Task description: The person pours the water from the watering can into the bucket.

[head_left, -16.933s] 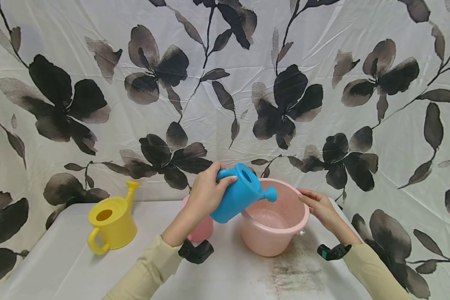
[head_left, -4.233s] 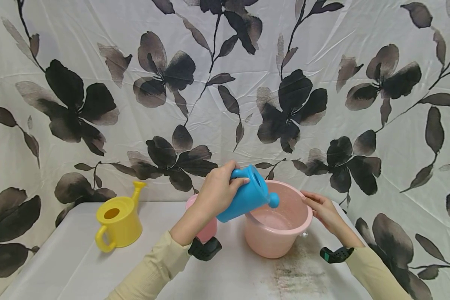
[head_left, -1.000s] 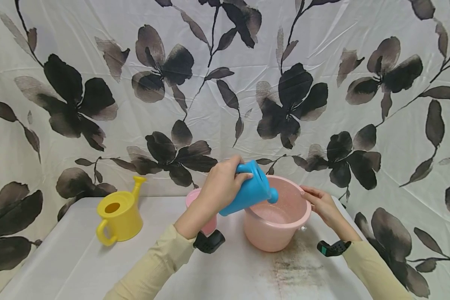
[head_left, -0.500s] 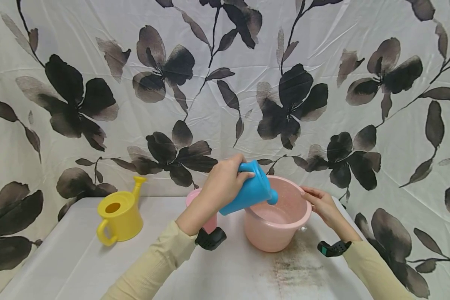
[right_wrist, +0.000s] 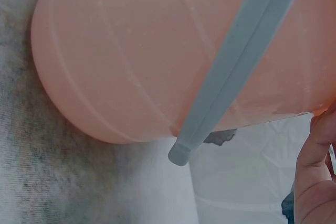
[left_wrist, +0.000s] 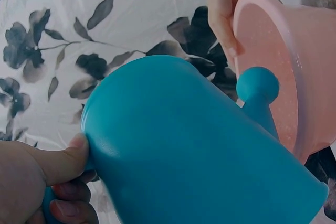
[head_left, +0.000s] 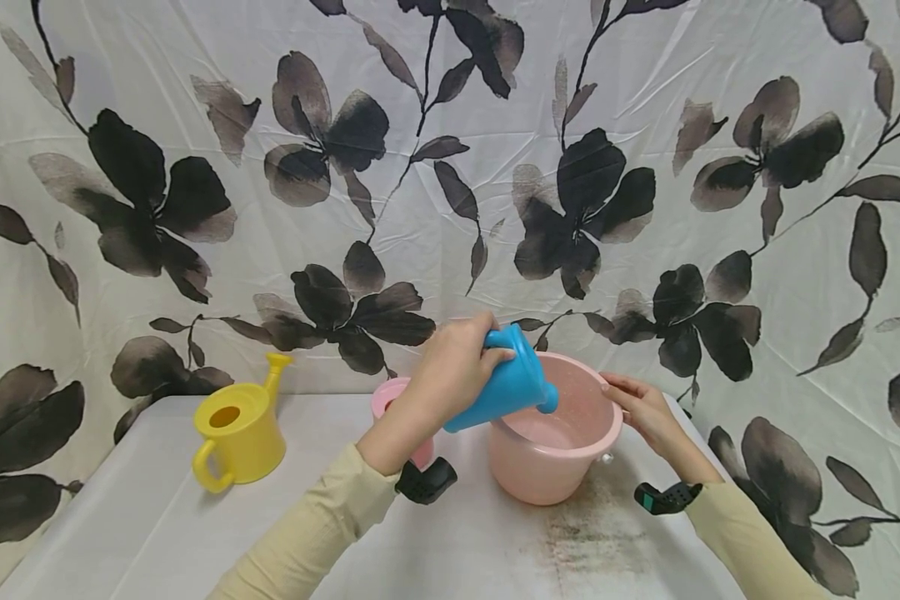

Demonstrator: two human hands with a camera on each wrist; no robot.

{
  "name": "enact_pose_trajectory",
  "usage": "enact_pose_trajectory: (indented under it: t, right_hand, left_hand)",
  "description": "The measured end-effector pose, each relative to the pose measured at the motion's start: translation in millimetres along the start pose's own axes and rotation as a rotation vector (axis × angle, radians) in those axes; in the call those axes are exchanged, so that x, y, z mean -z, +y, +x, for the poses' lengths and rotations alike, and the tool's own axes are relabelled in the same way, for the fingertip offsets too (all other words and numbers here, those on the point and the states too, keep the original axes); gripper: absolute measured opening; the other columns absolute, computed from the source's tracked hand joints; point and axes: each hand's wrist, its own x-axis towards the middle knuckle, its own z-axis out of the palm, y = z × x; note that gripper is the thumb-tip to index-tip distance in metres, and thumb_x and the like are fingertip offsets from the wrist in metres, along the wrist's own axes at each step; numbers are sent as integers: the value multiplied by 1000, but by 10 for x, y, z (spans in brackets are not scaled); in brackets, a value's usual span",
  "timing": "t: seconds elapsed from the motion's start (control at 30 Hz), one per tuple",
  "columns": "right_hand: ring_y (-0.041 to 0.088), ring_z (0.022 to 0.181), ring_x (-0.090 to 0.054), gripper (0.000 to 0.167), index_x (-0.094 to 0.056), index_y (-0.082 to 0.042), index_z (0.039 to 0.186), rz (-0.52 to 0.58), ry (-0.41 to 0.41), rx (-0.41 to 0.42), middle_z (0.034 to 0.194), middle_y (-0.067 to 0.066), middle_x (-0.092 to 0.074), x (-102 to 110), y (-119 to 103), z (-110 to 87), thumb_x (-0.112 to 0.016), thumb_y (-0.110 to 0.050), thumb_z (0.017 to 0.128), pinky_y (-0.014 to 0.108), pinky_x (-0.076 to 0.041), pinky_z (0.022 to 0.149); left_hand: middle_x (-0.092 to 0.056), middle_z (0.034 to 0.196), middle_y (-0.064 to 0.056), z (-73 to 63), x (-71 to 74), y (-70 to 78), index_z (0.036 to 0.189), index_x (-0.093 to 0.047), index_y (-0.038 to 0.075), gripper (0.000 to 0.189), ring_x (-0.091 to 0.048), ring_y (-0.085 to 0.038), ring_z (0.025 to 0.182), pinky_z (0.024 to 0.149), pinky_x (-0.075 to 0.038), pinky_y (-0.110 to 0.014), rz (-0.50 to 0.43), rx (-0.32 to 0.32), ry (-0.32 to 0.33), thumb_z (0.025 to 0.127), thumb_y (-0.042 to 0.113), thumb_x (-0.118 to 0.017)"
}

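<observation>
My left hand [head_left: 453, 371] grips the handle of a blue watering can [head_left: 506, 387], thumb pressed against its body. The can tips to the right, its rounded spout head over the mouth of a pink bucket [head_left: 543, 475]. In the left wrist view the can [left_wrist: 184, 145] fills the middle and the spout head shows in front of the bucket's [left_wrist: 315, 72] opening. My right hand [head_left: 648, 417] touches the bucket's right rim with extended fingers. The right wrist view shows the bucket's [right_wrist: 131, 51] side, its grey handle [right_wrist: 236, 66] and part of my right hand [right_wrist: 315, 177].
A yellow watering can [head_left: 243, 442] stands on the left of the white table [head_left: 307, 533]. A pink container [head_left: 390, 392] stands partly hidden behind my left wrist. Dark stains [head_left: 600, 542] mark the table in front of the bucket. A floral cloth [head_left: 450, 208] hangs behind.
Over the earlier frames my left hand has carried the blue watering can slightly right and tilted it further. My right hand stays at the bucket's rim; the bucket has hardly moved.
</observation>
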Motion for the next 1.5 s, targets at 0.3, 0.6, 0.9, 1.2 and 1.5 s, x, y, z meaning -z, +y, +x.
enact_pose_trajectory:
  t: [0.3,0.6,0.9,1.2,1.5]
  right_hand:
    - [-10,92,-57,61,-36,5,144,3,5,6,136,13,-51,1,-2,-14,-55,-31,98,15,-51,81]
    - [-11,92,-57,62,-37,5,143,-3,8,3,136,12,-52,5,-4,-10,-56,-32,98,15,-51,81]
    - [-10,91,-58,61,-37,5,143,12,8,5,129,5,-55,4,-21,-9,-56,-31,97,15,-52,80]
    - [-10,92,-58,62,-38,6,142,15,11,8,131,8,-56,-2,-12,-8,-57,-32,97,15,-51,80]
    - [-9,92,-58,62,-38,6,142,8,5,18,126,2,-58,1,5,-2,-56,-31,97,15,-52,80]
  left_hand:
    - [-70,97,-9,10,-34,16,100,-60,9,22,-66,-23,90,78,-52,-39,-9,-7,-36,88,25,-69]
    - [-70,105,-10,10,-29,36,104,-61,9,23,-67,-25,96,81,-53,-41,-22,-8,-59,89,25,-68]
    - [-70,106,-9,6,-28,48,107,-61,10,24,-67,-26,96,80,-53,-42,-23,11,-76,90,26,-68]
    - [-70,108,-10,5,-37,63,108,-60,8,26,-67,-27,97,81,-53,-43,-20,-5,-71,89,24,-68]
    - [-70,108,-9,8,-39,70,109,-61,9,27,-67,-26,98,83,-53,-42,-7,-5,-79,89,25,-68]
